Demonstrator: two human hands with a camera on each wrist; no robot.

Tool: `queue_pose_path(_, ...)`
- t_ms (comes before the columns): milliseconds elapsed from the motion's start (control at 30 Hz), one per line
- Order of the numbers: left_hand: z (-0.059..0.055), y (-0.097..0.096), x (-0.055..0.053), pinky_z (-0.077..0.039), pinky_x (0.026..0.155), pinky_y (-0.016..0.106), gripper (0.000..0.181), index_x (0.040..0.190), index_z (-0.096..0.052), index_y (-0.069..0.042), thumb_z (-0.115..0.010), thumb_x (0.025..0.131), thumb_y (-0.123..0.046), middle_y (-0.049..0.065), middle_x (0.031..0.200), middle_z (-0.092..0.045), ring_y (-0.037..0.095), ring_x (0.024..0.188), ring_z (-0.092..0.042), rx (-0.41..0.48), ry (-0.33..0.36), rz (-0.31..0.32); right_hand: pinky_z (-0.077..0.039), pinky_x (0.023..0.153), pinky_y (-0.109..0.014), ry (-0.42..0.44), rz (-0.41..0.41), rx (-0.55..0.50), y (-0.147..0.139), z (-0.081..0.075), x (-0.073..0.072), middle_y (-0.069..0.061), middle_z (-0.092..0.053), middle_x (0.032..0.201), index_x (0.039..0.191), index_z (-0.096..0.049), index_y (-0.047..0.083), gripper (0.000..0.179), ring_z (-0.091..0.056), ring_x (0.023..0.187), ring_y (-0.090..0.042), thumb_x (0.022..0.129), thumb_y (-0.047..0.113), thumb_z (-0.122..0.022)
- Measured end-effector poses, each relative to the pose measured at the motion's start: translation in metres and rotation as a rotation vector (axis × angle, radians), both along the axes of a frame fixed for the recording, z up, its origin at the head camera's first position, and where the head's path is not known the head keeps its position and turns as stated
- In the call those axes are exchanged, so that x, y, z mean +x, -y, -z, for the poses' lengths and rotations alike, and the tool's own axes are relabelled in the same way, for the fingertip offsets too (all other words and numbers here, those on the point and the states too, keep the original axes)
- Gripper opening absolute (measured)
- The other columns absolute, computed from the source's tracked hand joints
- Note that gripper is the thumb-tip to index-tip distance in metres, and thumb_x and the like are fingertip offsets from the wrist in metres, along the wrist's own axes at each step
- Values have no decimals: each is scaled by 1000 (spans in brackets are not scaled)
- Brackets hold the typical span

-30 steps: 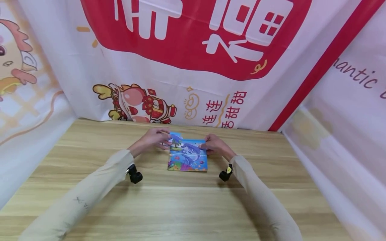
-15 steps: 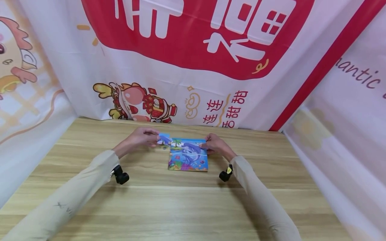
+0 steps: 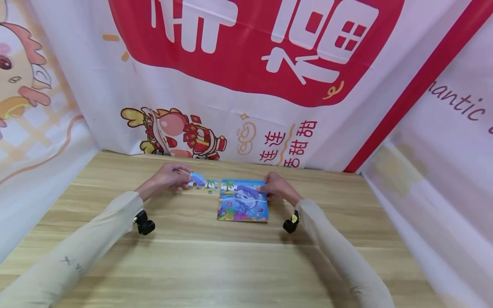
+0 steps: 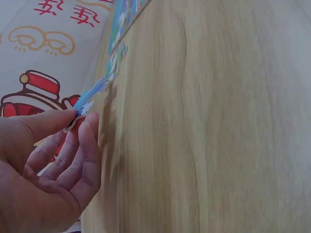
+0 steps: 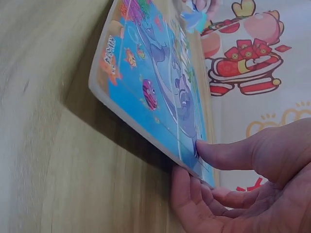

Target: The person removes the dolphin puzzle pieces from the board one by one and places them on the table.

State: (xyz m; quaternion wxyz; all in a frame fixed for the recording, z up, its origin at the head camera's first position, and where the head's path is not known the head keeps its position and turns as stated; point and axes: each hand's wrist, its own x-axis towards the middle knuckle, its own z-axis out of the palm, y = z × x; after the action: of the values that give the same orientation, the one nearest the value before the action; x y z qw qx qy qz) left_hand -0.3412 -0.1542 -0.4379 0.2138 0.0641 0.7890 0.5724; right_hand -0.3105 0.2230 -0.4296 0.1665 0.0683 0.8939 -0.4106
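Note:
My left hand (image 3: 169, 176) pinches a blue-and-purple jigsaw piece (image 3: 197, 179) between thumb and fingers, left of the puzzle board. Between that piece and the board is a palm-tree piece (image 3: 211, 184); whether it is joined to the pinched piece I cannot tell. On the board, a flat square dolphin jigsaw puzzle (image 3: 242, 201) shows a sea scene. Its right edge is gripped by my right hand (image 3: 276, 185), thumb on the picture and fingers beneath. In the right wrist view, the puzzle's edge (image 5: 141, 138) is raised, with a shadow below it.
A wooden table (image 3: 215, 269) lies under both hands. Right behind the puzzle hangs a white-and-red printed cloth (image 3: 231, 102), and further cloths close off the left and right sides. Small cameras sit on both wrists.
My left hand has moved left, taking the pinched piece from the puzzle's upper left corner. The palm-tree piece now shows apart from the board. My right hand keeps its hold on the puzzle.

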Motion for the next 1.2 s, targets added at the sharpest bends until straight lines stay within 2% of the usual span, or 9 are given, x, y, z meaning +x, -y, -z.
queue_pose_path(200,2,5,0,-63,66,30,45,142,-51,8,-65,101,-5,13,94,-75,14,73,-71,-44,8,2,-62,68,-34,17,17,56,-11,-2,1,-8,-59,90,101,-53,2,24,-63,74,-19,96,10,-76)
queue_pose_path(300,-1,5,-1,-64,68,32,41,138,-53,9,-63,101,-3,14,92,-73,14,72,-70,-82,-10,-6,-61,66,-33,14,15,55,-16,-3,0,-8,-60,89,98,-55,2,23,-63,72,-18,96,10,-77)
queue_pose_path(467,-5,2,-4,-65,69,33,34,131,-57,10,-63,99,0,17,94,-71,16,73,-70,-172,-52,-7,-60,63,-32,3,12,61,-15,0,1,-5,-57,82,88,-54,5,24,-61,67,-17,96,9,-77)
queue_pose_path(567,-4,1,-5,-65,67,34,32,127,-58,11,-65,97,3,18,92,-72,17,71,-69,-187,-80,11,-60,62,-31,-12,2,67,-13,1,3,-3,-55,77,85,-52,7,26,-60,65,-16,96,10,-76)
queue_pose_path(800,-2,-1,-6,-64,67,33,28,123,-60,14,-65,97,6,24,99,-71,19,75,-70,-242,-163,51,-57,58,-30,-32,-19,-12,-13,4,4,1,-49,68,76,-46,8,36,-56,65,-16,95,7,-77)
queue_pose_path(1033,-4,-4,-7,-63,67,30,31,125,-61,11,-67,96,2,23,107,-69,20,77,-69,-312,-169,61,-57,61,-28,18,15,31,-12,1,0,-5,-57,80,91,-55,4,22,-59,69,-16,96,10,-76)
queue_pose_path(1200,-9,-5,-4,-62,67,32,37,131,-60,8,-68,98,-7,23,116,-65,22,77,-65,-381,-194,58,-58,64,-28,34,40,34,-12,2,-3,-8,-57,91,100,-54,3,23,-60,73,-18,97,12,-75)
